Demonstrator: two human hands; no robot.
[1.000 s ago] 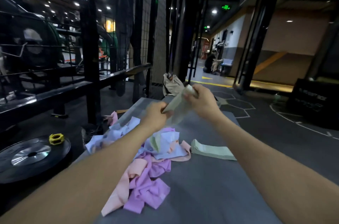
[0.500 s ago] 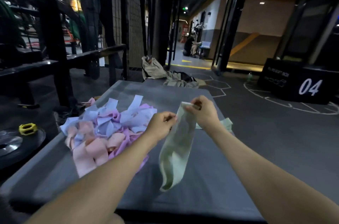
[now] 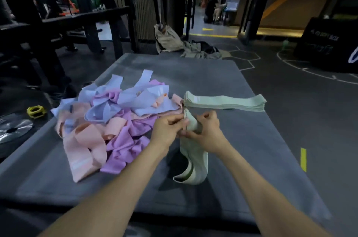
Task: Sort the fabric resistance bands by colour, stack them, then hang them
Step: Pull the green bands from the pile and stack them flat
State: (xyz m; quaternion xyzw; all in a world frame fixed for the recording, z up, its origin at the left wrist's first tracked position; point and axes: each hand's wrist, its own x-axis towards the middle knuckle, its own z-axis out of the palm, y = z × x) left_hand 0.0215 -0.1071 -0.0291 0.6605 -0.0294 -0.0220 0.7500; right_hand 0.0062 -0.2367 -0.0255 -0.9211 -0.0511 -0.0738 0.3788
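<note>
Both hands, left (image 3: 168,127) and right (image 3: 206,131), pinching the top of one green band (image 3: 194,161), fingers curled on it; its lower loop hanging onto the mat (image 3: 251,139), seemingly touching. Just beyond, toward the mat's right edge, a flat green stack (image 3: 224,102). Left of that, a mixed pile (image 3: 108,120) of pink, purple and blue bands.
</note>
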